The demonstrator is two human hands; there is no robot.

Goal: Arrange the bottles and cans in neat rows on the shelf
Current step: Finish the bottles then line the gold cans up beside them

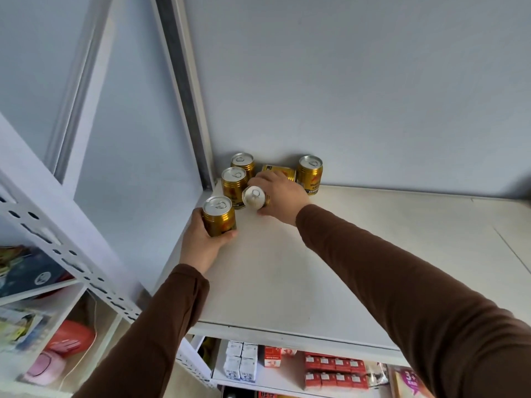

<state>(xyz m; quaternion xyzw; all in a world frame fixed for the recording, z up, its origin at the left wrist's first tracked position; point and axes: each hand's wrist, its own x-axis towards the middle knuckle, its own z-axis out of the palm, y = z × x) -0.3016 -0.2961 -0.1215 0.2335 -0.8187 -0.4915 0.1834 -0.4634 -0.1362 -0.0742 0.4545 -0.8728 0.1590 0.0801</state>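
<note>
Gold cans are all you have on the pale shelf [359, 254] so far, clustered in its back left corner, and no bottles show on this board. From the head view, your left hand [201, 239] wraps its fingers round the front can [219, 215], which stands upright near the shelf's left edge. Your right hand [280, 196] grips a tilted can [254, 197] whose lid faces the camera, so it is not yet set down. Behind these, two upright cans [234, 183] [243, 164] stand one behind the other by the corner post, and they look like the start of a row. A fifth can [310, 174] stands apart against the wall, and between it and the pair lies a gold piece [280, 171] partly hidden by your right hand; whether that is a can on its side, you cannot tell. In my judgement you are early on: one short line begun, two cans in hand, and the rest left to straighten.
</note>
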